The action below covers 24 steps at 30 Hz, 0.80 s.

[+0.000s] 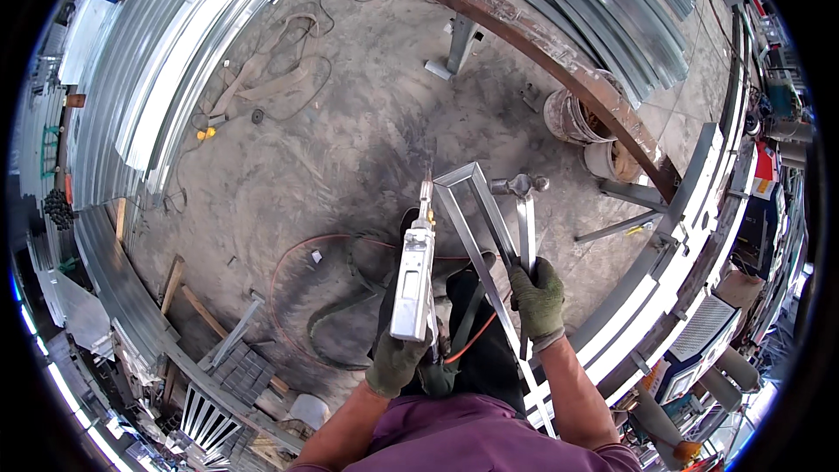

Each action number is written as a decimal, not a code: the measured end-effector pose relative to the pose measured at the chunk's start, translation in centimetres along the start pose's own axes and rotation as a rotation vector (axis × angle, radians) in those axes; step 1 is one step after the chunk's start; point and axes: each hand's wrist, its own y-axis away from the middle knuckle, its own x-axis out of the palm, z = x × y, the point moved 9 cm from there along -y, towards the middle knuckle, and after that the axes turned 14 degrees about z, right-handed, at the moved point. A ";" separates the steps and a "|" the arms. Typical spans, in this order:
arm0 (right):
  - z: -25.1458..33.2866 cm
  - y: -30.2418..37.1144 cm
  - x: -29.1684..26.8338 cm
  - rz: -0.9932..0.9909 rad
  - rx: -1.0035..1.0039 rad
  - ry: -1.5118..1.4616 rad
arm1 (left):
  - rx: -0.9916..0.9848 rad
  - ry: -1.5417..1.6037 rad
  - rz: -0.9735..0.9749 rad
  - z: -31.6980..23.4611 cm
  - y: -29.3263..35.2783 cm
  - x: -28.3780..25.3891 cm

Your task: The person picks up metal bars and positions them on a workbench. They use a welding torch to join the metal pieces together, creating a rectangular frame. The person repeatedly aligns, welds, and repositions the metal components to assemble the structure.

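My left hand [398, 367], in a green glove, is closed at the lower end of a silver nail-gun-like tool [411, 284]. Its narrow tip points away from me, beside the corner of a frame of square metal tubing [456, 215]; whether the two touch I cannot tell. My gloved right hand [538, 299] wraps around the handle of a hammer [525, 218], head upward. One tube of the frame runs down to the same hand, but whether the fingers also grip it is hidden. The frame's longer tube slants down past my legs.
A rusty steel beam [516, 31] crosses the far right on metal legs, with stained buckets [572, 118] beneath it. Long galvanised profiles [188, 70] lie at the left. An orange hose [278, 275] and a loose strap [278, 79] curl over the concrete floor.
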 end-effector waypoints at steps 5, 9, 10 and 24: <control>0.2 -0.1 0.5 0.022 0.015 -0.124 | 0.093 -0.103 -0.035 0.4 0.3 -0.3; 0.3 -0.1 0.4 0.030 -0.016 -0.058 | 0.079 -0.200 -0.075 1.7 0.9 -1.6; 0.4 -0.2 0.5 0.033 -0.024 -0.060 | 0.080 -0.208 -0.075 1.4 1.0 -1.4; -0.3 -0.8 0.1 0.000 -0.068 0.124 | 0.203 -0.165 -0.070 -5.9 -1.2 1.1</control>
